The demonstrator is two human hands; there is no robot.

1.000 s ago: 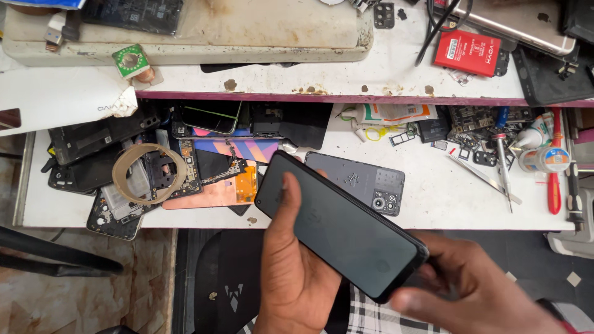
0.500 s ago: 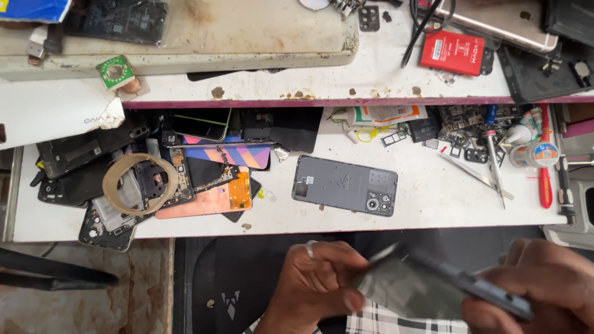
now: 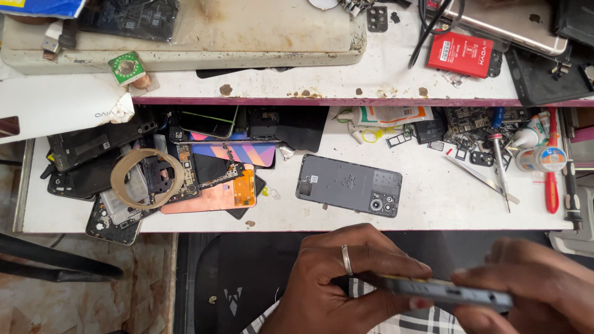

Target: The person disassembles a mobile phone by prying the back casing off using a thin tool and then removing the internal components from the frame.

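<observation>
Phone (image 3: 445, 292) edge-on; both hands' (image 3: 346, 281) grip pinching it.

Phone (image 3: 445, 292) blurred, mostly hidden by hands; right hand (image 3: 532, 284) cut off at frame edge.

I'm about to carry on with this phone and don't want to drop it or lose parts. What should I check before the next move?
1. Left hand grips the phone: ok.
2. Right hand holds its other end: ok.
3. Phone is over the table: not ok, it is off the front edge, above the lap.
4. Grey back cover lies flat on the table, apart from both hands: ok.
5. Tweezers and screwdriver lie on the table's right side: ok.
6. Phone's screen undamaged: cannot tell, seen edge-on and blurred.
</observation>
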